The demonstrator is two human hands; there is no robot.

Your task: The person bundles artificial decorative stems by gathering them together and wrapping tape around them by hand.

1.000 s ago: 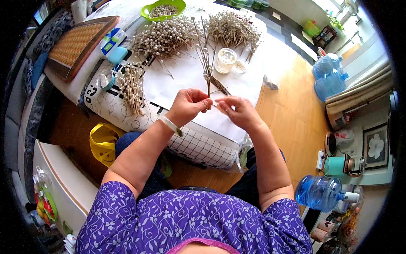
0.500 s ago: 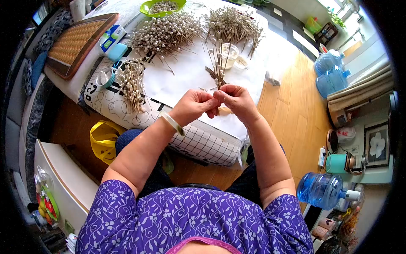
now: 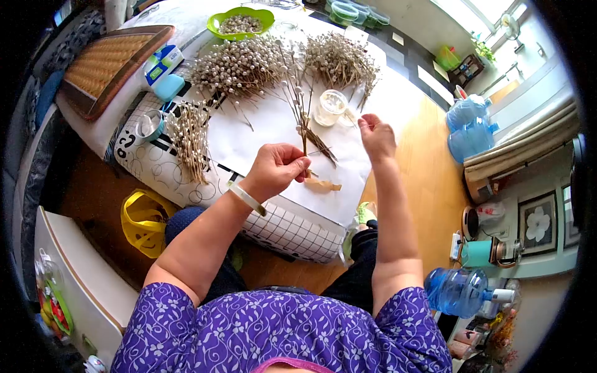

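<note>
My left hand pinches the lower end of a thin branch bearing small white buds. It points up and away over white paper. Short brown twigs lie just beyond this hand, and a tan strip is beside its fingertips. My right hand is raised apart at the table's right edge, thumb and fingers together; whatever it pinches is too small to make out. Nearest to it are a clear round tub and a pale lid.
Budded stems lie in a large pile, a right-hand pile and a smaller bunch. A green bowl of loose buds stands behind. At left are a tape roll, a blue box and a tissue pack.
My right hand has parted from the left and moved right and slightly up. The left hand keeps the branch, now a little lower and further left. The view has shifted slightly.
</note>
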